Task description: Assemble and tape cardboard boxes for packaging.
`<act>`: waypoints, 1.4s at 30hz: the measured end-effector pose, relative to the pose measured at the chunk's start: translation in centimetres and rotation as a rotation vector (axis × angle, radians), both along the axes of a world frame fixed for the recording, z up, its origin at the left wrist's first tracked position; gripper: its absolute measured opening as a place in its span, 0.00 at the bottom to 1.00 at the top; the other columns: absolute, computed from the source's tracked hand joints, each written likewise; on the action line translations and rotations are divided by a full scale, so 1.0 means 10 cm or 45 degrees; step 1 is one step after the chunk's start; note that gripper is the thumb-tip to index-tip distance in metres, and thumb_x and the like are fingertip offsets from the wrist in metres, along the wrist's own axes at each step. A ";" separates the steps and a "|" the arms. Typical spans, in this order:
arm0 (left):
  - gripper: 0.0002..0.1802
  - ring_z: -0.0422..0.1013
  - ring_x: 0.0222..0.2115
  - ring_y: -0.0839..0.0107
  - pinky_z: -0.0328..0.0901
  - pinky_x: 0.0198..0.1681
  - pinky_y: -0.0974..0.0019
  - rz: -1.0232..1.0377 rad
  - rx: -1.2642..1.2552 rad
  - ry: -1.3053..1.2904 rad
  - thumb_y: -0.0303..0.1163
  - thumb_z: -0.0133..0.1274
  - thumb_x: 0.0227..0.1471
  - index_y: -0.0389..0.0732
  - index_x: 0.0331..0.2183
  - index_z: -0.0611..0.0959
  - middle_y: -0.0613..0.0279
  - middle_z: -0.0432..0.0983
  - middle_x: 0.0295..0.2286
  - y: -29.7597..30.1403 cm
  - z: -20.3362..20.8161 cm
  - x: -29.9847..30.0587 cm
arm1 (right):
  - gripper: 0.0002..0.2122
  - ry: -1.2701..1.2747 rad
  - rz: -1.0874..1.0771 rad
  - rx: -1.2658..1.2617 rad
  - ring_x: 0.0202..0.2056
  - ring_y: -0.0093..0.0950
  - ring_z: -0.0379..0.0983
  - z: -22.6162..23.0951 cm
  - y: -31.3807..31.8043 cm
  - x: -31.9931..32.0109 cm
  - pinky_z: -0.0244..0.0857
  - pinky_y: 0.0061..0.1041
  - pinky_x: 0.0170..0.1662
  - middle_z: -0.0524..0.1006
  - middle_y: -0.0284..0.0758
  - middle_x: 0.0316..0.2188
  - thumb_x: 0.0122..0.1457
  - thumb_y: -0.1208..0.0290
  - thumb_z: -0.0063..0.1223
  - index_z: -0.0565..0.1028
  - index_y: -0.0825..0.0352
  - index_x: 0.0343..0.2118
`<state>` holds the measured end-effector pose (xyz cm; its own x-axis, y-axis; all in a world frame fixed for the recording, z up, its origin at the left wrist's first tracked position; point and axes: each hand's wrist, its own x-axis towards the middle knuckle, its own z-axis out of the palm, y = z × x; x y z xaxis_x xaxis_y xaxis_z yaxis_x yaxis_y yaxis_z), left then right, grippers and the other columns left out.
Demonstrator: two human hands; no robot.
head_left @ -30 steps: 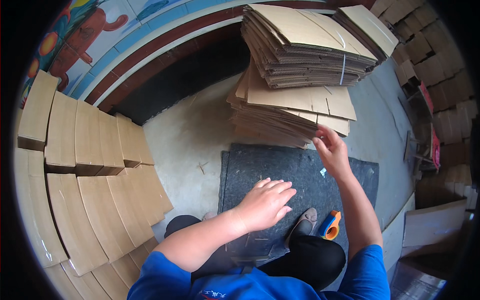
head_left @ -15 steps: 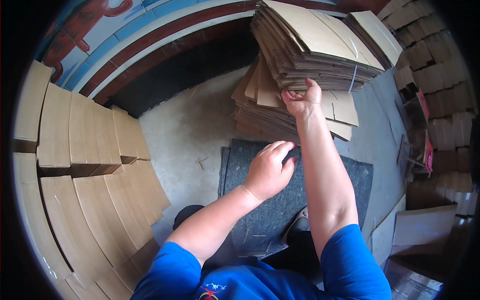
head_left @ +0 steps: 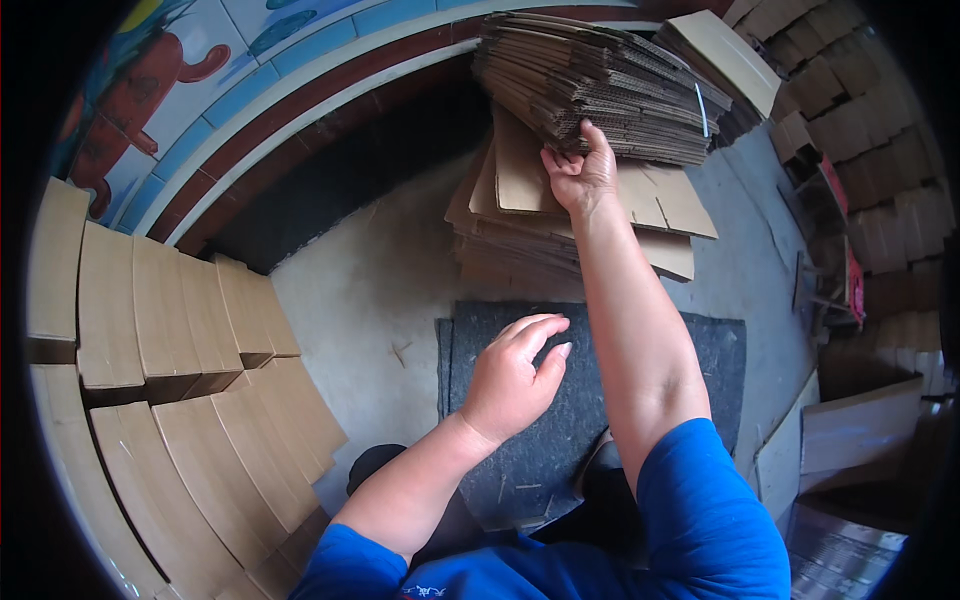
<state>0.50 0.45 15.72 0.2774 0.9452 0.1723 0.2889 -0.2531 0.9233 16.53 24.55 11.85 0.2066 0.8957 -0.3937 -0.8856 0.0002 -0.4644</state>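
Note:
A thick bundle of flattened cardboard boxes (head_left: 610,90) with a pale strap lies tilted, its layered edges facing me. My right hand (head_left: 583,180) reaches far forward to its lower near edge, thumb up against the layers and fingers curled under. Below the bundle rests a lower stack of flat cardboard (head_left: 530,190). My left hand (head_left: 515,375) hovers over a dark grey mat (head_left: 660,370), thumb apart from bent fingers, with nothing in it.
Rows of cardboard boxes (head_left: 160,320) line the left side. Another flat cardboard stack (head_left: 725,60) stands behind the bundle. Stacked cardboard (head_left: 880,150) fills the far right, with a red-edged item (head_left: 855,285) before it. A painted tile wall (head_left: 240,70) runs behind.
The strapped bundle has tipped back, so its broad top face no longer shows. My right hand has risen with its near edge. My left hand has drawn back slightly.

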 end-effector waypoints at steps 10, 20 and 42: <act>0.13 0.76 0.44 0.56 0.70 0.49 0.61 0.020 0.048 -0.025 0.26 0.57 0.52 0.35 0.42 0.82 0.51 0.79 0.42 -0.06 0.02 0.03 | 0.16 -0.201 0.081 0.074 0.53 0.41 0.69 -0.54 -0.23 0.13 0.62 0.49 0.58 0.74 0.42 0.50 0.54 0.74 0.53 0.71 0.69 0.47; 0.18 0.70 0.53 0.59 0.64 0.56 0.61 0.133 0.027 0.077 0.24 0.58 0.51 0.36 0.46 0.79 0.52 0.73 0.51 -0.05 -0.08 -0.02 | 0.17 -0.242 0.310 0.211 0.50 0.37 0.74 -0.53 -1.25 0.74 0.69 0.41 0.53 0.76 0.42 0.49 0.59 0.74 0.50 0.70 0.68 0.52; 0.40 0.45 0.66 0.57 0.33 0.67 0.38 0.090 0.674 0.645 0.46 0.63 0.48 0.47 0.60 0.68 0.57 0.54 0.64 0.01 0.02 0.52 | 0.16 -1.763 -0.456 -0.218 0.41 0.21 0.74 0.32 -2.57 2.14 0.64 0.20 0.39 0.76 0.34 0.46 0.60 0.76 0.48 0.73 0.68 0.52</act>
<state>5.67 0.52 15.91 0.3856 0.7896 0.4774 0.6796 -0.5930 0.4318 37.92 -1.18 15.07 0.7046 0.6776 0.2106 0.3044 -0.0206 -0.9523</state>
